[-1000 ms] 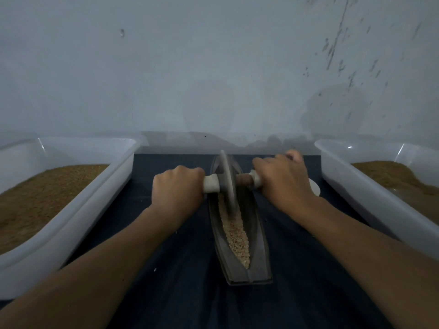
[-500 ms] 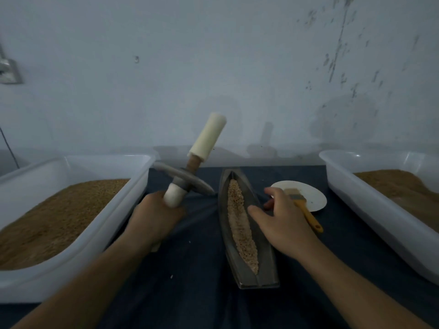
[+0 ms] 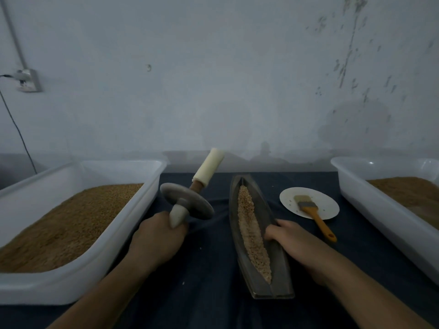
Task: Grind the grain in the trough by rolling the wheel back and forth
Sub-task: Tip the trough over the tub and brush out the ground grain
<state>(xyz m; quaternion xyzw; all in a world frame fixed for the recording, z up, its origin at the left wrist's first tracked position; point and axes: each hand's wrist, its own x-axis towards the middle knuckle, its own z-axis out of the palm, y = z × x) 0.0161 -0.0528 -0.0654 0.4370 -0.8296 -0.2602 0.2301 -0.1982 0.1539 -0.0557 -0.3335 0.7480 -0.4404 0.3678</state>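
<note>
A long, boat-shaped grey trough lies on the dark cloth, with a strip of pale crushed grain along its groove. The grinding wheel, a grey disc on an axle with two pale handles, is out of the trough and tilted to its left. My left hand grips the near handle and holds the wheel above the cloth. My right hand grips the trough's right rim near its middle.
A white tub of brown grain stands at the left, and another white tub at the right. A white plate with a yellow-handled brush lies right of the trough. The wall is close behind.
The wheel has left the trough, lifted to the left by my left hand alone. My right hand let go of its handle and now holds the trough's rim.
</note>
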